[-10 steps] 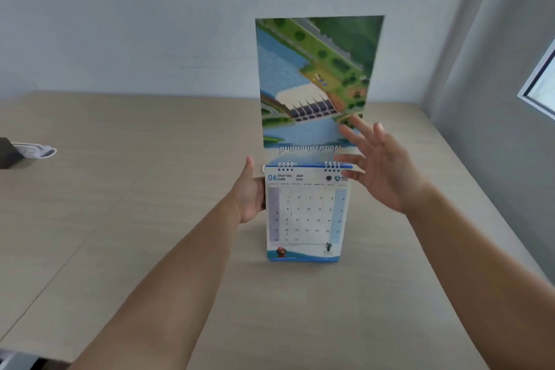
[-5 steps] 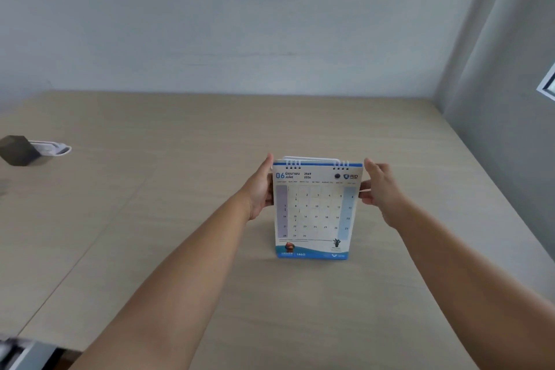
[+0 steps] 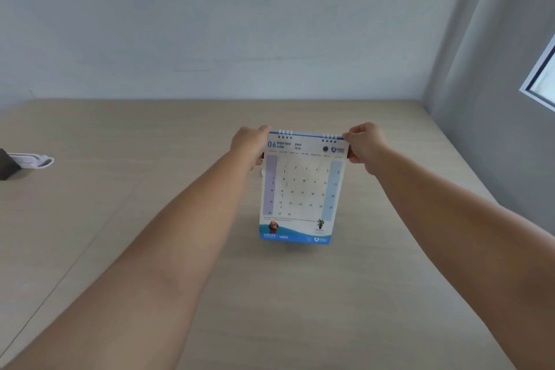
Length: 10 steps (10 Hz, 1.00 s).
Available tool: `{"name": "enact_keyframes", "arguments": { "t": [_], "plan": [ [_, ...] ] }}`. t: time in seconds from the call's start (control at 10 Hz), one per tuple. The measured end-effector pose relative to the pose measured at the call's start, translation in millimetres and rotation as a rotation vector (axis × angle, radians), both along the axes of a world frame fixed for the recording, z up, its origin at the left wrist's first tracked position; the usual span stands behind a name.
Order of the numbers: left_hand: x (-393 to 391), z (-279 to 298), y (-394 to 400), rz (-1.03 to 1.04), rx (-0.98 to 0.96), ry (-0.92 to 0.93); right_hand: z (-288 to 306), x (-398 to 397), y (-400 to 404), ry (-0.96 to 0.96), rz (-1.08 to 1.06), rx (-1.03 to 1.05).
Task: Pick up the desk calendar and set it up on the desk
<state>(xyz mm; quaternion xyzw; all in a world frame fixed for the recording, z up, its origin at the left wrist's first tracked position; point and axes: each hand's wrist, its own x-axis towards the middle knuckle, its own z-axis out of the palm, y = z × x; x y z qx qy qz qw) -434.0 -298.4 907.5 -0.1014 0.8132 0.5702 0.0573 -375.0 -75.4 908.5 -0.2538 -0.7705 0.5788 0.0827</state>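
Note:
The desk calendar (image 3: pixel 300 189) is a white spiral-bound calendar showing the June page, with a blue band along its bottom. It stands upright near the middle of the light wooden desk (image 3: pixel 150 249), its lower edge close to the desk surface; whether it touches is unclear. My left hand (image 3: pixel 249 143) grips its top left corner. My right hand (image 3: pixel 365 141) grips its top right corner. The calendar's back and its stand are hidden behind the front page.
A dark block with a white object (image 3: pixel 28 161) beside it lies at the desk's left edge. A grey wall (image 3: pixel 240 24) runs behind the desk, and a second wall with a window frame (image 3: pixel 540 81) closes the right side.
The picture page that stood flipped up one second ago has gone over the back. Both hands have moved up from the calendar's sides to its top corners.

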Motion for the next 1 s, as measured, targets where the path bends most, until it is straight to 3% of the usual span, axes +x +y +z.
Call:
{"name": "enact_keyframes", "arguments": {
  "t": [0.3, 0.5, 0.6, 0.8, 0.9, 1.0],
  "plan": [
    [-42.0, 6.4, 12.3, -0.017, -0.064, 0.046, 4.0, -34.9, -1.4, 0.107, -0.174, 0.096],
    [-51.1, -33.3, 10.7, -0.035, -0.040, -0.079, -34.4, -41.0, 2.9, 0.010, -0.154, 0.038],
    [-54.7, -34.8, 6.8, -0.054, 0.043, -0.133, -39.4, -47.2, 7.6, 0.023, -0.150, -0.038],
    [-51.1, -29.7, 7.3, -0.095, -0.006, -0.145, -35.9, -49.5, 11.1, -0.017, -0.119, 0.019],
    [-44.2, -18.5, 3.5, -0.190, -0.348, -0.096, -27.9, -41.6, 9.0, 0.015, -0.071, 0.200],
    [-39.3, -10.7, -12.3, -0.201, -0.595, 0.054, -8.1, -28.0, 20.0, 0.247, -0.094, 0.082]
  ]
}}
